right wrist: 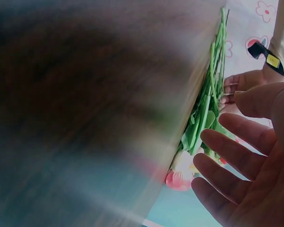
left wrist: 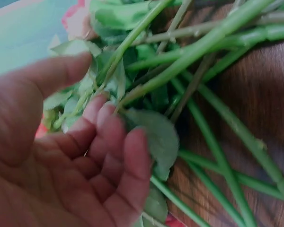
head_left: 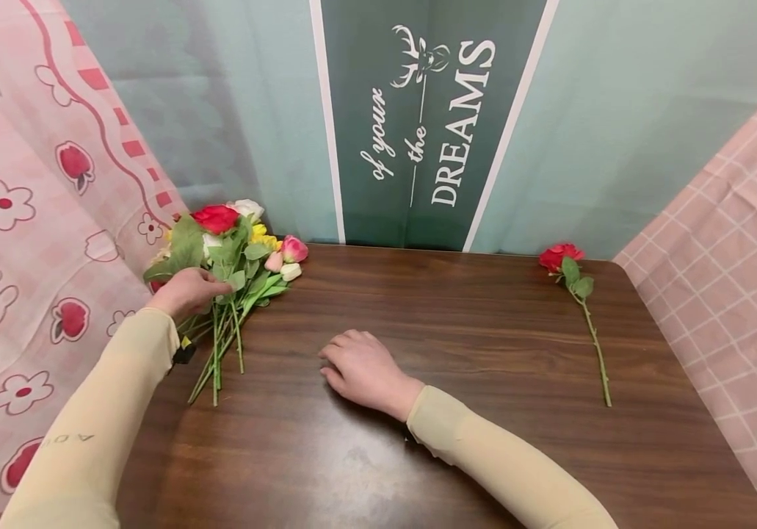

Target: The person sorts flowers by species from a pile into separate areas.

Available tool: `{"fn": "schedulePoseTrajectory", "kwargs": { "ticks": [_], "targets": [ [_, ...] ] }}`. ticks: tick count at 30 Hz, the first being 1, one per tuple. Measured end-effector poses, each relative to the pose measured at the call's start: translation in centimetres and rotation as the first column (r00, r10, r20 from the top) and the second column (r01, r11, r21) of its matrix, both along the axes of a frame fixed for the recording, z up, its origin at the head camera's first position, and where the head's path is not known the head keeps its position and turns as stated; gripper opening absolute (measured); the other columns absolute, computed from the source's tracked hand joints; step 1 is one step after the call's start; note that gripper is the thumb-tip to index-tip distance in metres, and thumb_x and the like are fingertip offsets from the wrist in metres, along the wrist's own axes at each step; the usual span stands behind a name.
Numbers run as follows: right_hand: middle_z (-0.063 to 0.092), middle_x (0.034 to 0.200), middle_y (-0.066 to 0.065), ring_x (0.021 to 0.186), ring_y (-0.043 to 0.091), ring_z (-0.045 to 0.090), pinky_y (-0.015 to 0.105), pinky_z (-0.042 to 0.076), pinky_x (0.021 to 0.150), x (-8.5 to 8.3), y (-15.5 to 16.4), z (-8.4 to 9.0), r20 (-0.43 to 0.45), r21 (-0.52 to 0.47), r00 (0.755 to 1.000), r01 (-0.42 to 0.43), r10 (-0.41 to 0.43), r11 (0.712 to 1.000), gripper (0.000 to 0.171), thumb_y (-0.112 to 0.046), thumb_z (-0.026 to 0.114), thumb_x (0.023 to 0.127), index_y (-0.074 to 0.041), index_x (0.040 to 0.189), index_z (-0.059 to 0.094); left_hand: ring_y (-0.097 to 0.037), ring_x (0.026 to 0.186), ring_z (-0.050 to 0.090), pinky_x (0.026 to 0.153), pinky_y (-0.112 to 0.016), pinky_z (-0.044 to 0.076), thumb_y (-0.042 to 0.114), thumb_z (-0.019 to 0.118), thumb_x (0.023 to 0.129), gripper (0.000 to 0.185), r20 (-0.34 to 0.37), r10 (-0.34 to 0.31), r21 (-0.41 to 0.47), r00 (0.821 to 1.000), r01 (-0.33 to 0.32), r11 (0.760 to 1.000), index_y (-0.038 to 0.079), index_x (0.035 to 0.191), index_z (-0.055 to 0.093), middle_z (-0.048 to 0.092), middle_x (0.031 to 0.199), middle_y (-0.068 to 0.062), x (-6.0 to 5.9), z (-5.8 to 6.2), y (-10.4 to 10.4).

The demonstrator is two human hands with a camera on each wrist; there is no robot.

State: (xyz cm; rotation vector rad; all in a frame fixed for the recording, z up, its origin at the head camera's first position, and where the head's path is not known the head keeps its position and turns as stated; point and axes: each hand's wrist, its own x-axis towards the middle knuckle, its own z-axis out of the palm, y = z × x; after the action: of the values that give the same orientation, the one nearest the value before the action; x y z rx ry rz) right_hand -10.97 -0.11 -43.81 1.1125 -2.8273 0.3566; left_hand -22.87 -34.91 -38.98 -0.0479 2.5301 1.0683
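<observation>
A bunch of artificial flowers (head_left: 241,253) in red, white, yellow and pink lies at the table's back left, stems pointing toward me. My left hand (head_left: 209,283) rests on its leaves and stems. In the left wrist view the left hand (left wrist: 92,90) has loosely curled fingers (left wrist: 114,142) brushing a leaf beside the green stems (left wrist: 203,47), with nothing plainly pinched. My right hand (head_left: 335,360) lies palm down on the wood near the middle, holding nothing. In the right wrist view the right hand (right wrist: 227,127) is spread, with the bunch (right wrist: 206,113) beyond it.
A single red rose (head_left: 562,257) with a long stem lies at the right of the dark wooden table (head_left: 471,323). A green banner (head_left: 431,117) hangs behind it, and pink patterned cloths (head_left: 21,220) close in both sides.
</observation>
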Motion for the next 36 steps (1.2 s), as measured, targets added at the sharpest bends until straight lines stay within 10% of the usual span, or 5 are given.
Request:
{"fn": "schedulePoseTrajectory", "kwargs": {
  "ticks": [8, 18, 24, 30, 36],
  "targets": [
    [0.07, 0.114, -0.004, 0.114, 0.019, 0.06, 0.041, 0.05, 0.097, 0.2, 0.3, -0.4, -0.002, -0.015, 1.0, -0.003, 0.003, 1.0, 0.022, -0.032, 0.061, 0.103, -0.02, 0.117, 0.075, -0.014, 0.05, 0.037, 0.055, -0.034, 0.038, 0.04, 0.065, 0.095, 0.049, -0.117, -0.039, -0.242, 0.992, 0.01, 0.97, 0.02, 0.056, 0.042, 0.036, 0.052, 0.006, -0.6, -0.8, 0.7],
    [0.07, 0.115, -0.003, 0.115, 0.021, 0.06, 0.042, 0.05, 0.098, -0.2, 1.5, -0.5, -0.005, -0.02, 0.999, 0.033, -0.034, 0.999, 0.021, -0.03, 0.062, 0.102, -0.02, 0.114, 0.076, -0.013, 0.048, 0.035, 0.053, -0.034, 0.04, 0.03, 0.062, 0.1, 0.041, -0.072, 0.108, 0.099, 0.992, -0.1, 0.99, 0.015, 0.066, 0.045, 0.034, 0.053, 0.007, 0.0, 0.3, 0.8],
    [0.071, 0.113, -0.002, 0.112, 0.021, 0.062, 0.041, 0.05, 0.098, -1.0, 3.4, 0.0, 0.025, -0.058, 0.996, 0.088, -0.087, 0.994, 0.022, -0.029, 0.063, 0.101, -0.017, 0.114, 0.076, -0.013, 0.07, 0.06, 0.074, -0.033, 0.059, 0.031, 0.064, 0.102, 0.038, -0.09, 0.09, 0.231, 0.992, -0.067, 0.971, -0.007, 0.11, 0.061, 0.062, 0.085, -0.006, 0.4, 2.1, 4.4],
    [0.072, 0.115, -0.003, 0.106, 0.015, 0.066, 0.036, 0.053, 0.094, -1.8, 6.0, 1.6, 0.197, -0.246, 0.969, 0.199, -0.152, 0.949, 0.026, -0.03, 0.065, 0.102, -0.013, 0.118, 0.075, -0.029, 0.089, 0.072, 0.083, -0.039, 0.061, 0.023, 0.067, 0.101, 0.037, -0.118, 0.041, 0.448, 0.992, 0.016, 0.894, -0.009, 0.117, 0.061, 0.066, 0.109, -0.024, 1.1, 2.4, 12.1],
    [0.073, 0.109, -0.004, 0.094, 0.014, 0.067, 0.039, 0.056, 0.083, -1.2, 9.3, 2.9, 0.484, -0.441, 0.866, 0.366, -0.126, 0.82, 0.026, -0.03, 0.069, 0.099, -0.015, 0.12, 0.074, -0.03, 0.079, 0.074, 0.081, -0.048, 0.061, 0.019, 0.07, 0.098, 0.027, -0.149, -0.005, 0.619, 0.989, 0.098, 0.779, -0.005, 0.108, 0.063, 0.068, 0.096, -0.019, 2.7, 1.1, 20.7]
  ]
}}
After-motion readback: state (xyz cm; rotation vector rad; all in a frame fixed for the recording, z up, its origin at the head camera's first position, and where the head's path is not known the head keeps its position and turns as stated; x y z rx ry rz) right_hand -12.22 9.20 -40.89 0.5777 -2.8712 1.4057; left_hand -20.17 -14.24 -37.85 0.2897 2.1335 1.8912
